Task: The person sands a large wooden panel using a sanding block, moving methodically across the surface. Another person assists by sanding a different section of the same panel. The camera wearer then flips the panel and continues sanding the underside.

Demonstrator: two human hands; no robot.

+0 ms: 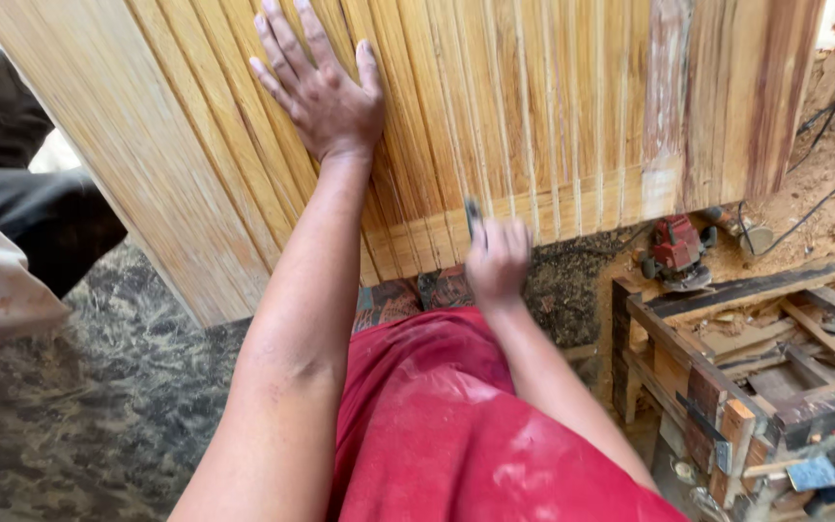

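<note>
A large grooved wooden panel (533,106) of pale yellow slats fills the upper part of the view, with reddish boards at its right side. My left hand (319,82) lies flat on the panel with its fingers spread, holding nothing. My right hand (498,259) is closed near the panel's lower edge, blurred by motion, around a small dark tool (473,218) whose tip sticks up above the fist. The tool's tip lies over one of the grooves; I cannot tell if it touches. A red dusty garment (437,416) covers my legs below.
A red power tool (676,249) sits on the ground right of the panel, with black cables (823,184) trailing behind it. A rough wooden frame (727,387) with scraps stands at the lower right. Another person's dark clothing (21,193) is at the left edge. Sawdust covers the mottled floor (99,406).
</note>
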